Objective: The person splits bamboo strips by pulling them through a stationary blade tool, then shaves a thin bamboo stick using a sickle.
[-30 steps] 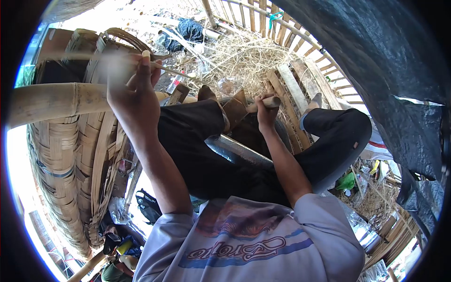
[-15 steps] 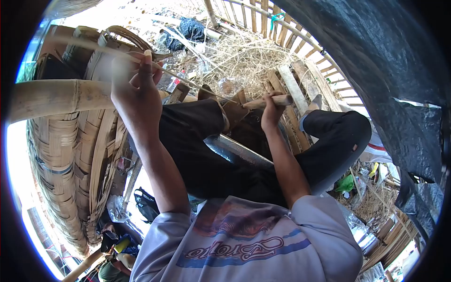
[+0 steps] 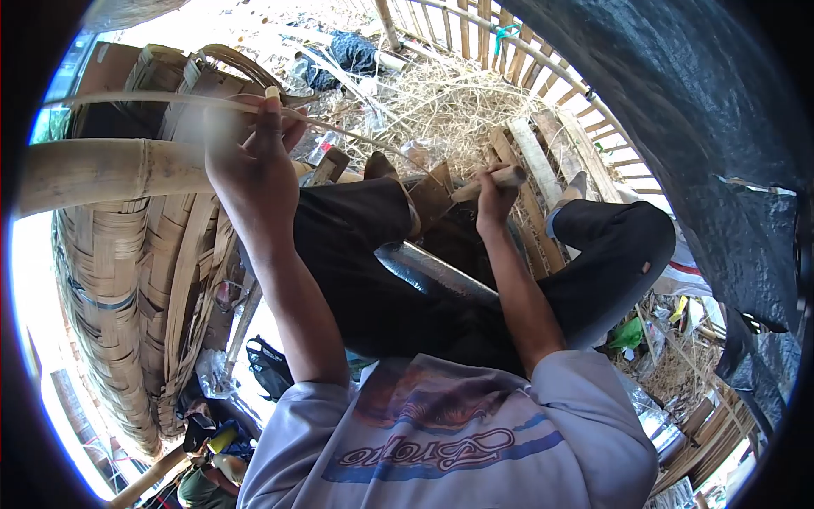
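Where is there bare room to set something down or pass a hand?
The lap looks bare between forearms, shiny sheet and shirt. Crowded: between left hand and right hand, where the thin strip crosses, and the strawy ground.

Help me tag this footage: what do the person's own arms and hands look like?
The left hand and right hand wear no gloves, and neither wrist shows a watch. The short sleeves are pale lavender-grey, ending near the elbows. A pale yellow patch at a left fingertip is unclear.
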